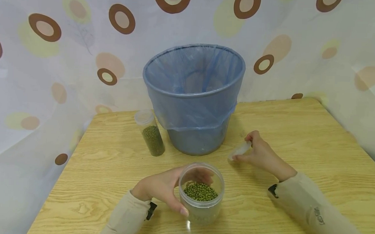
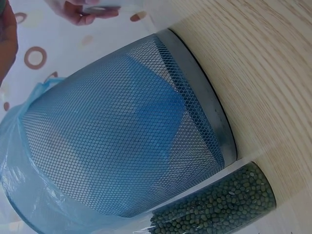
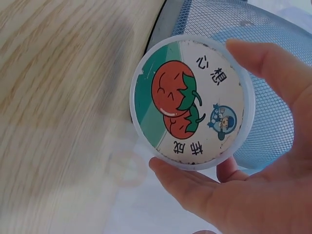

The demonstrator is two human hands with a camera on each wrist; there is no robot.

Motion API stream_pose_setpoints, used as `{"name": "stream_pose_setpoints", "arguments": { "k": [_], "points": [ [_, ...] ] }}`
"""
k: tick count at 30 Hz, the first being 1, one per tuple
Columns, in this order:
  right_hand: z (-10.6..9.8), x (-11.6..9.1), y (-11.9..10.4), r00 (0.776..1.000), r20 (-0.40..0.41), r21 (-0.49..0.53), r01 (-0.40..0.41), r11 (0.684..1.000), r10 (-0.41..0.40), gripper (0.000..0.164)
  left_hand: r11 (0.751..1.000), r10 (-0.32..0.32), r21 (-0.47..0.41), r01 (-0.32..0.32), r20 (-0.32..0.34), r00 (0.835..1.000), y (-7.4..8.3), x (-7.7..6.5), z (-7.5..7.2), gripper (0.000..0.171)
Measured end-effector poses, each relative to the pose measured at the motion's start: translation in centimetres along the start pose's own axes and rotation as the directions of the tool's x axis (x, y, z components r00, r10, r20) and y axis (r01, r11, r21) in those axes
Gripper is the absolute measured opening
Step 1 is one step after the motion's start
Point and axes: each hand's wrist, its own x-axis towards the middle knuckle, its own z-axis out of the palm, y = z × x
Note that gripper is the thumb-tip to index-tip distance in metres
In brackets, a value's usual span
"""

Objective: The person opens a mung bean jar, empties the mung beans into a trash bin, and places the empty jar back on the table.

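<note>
My left hand [image 1: 159, 186] is wrapped round the side of a clear, lidless plastic jar [image 1: 202, 213] at the front of the table. Green mung beans [image 1: 200, 192] lie in its lower part, and my fingers show through the far wall. To the right, my right hand [image 1: 262, 154] pinches a round white lid [image 1: 240, 150] by its rim, thumb and fingers on opposite sides. The lid is tilted on edge, close over the table. In the right wrist view its label [image 3: 178, 97] faces the camera, with two red tomato-like fruits and Chinese characters.
A mesh waste bin [image 1: 197, 140] lined with a blue plastic bag [image 1: 187, 111] stands behind both hands. Left of it is a tall clear jar [image 1: 153, 140] of mung beans with its lid on. The wooden table [image 1: 109, 169] meets patterned sheeting [image 1: 80, 56] at the back.
</note>
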Motion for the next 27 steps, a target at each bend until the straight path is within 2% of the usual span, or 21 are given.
{"name": "stream_pose_setpoints", "arguments": {
  "k": [22,27],
  "points": [
    [0.88,0.51,-0.28,1.0,-0.018,-0.063,-0.007,0.998,0.006,0.061,1.0,0.002,0.009,-0.002,-0.009,1.0,-0.35,-0.16,0.06,0.092],
    [0.92,0.4,-0.09,1.0,0.014,-0.096,-0.019,0.995,0.02,0.063,1.0,0.012,0.023,-0.012,-0.007,1.0,-0.3,0.01,0.12,0.094]
  ]
}}
